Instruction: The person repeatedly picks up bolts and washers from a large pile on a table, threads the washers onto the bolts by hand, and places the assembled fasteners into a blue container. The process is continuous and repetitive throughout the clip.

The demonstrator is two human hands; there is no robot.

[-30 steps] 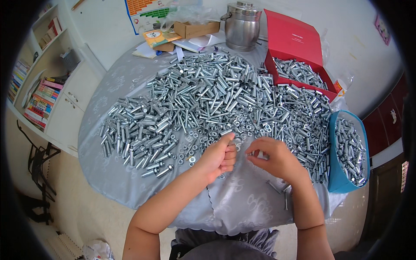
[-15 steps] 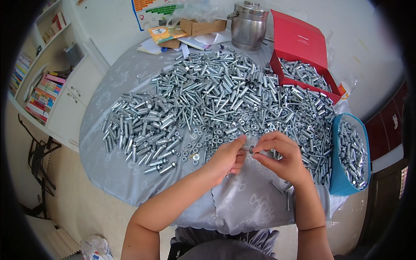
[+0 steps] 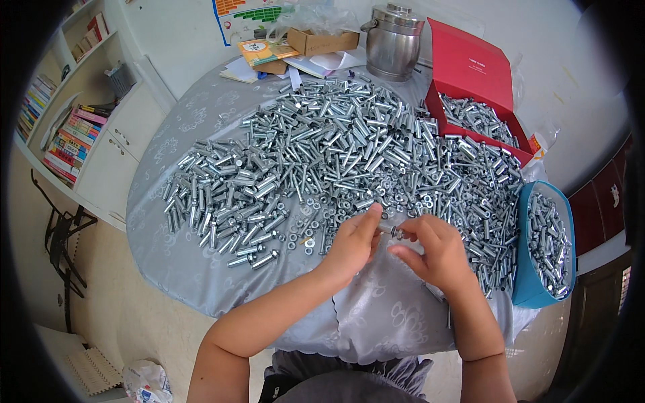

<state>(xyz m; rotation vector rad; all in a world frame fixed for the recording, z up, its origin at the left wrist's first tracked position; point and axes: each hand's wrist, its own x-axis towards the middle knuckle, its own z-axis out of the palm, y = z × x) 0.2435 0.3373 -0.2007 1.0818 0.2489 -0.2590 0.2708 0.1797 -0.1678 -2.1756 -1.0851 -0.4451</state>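
Note:
My left hand [image 3: 353, 247] grips a sleeve anchor bolt [image 3: 388, 230] between thumb and fingers, over the near edge of a big heap of metal hardware. The bolt's end with the nut points right, toward my right hand [image 3: 440, 254]. That hand's thumb and fingers are apart around the nut end; whether a fingertip touches it, I cannot tell. Loose nuts and washers [image 3: 306, 232] lie just left of my left hand. Farther left are several put-together anchor bolts [image 3: 235, 218]. Plain metal sleeves [image 3: 336, 127] are heaped behind, and long thin bolts [image 3: 463, 191] to the right.
A grey patterned cloth [image 3: 201, 114] covers the round table. An open red box [image 3: 470, 67] of hardware stands at the back right, a blue bin [image 3: 527, 258] of bolts at the right edge. Behind the heap are a metal pot [image 3: 393, 47] and a cardboard box [image 3: 322, 41].
My right thumb and fingers, closed at the bolt's end before, have spread apart. The nut end now shows more. My left hand keeps its grip, and the whole view has shifted slightly.

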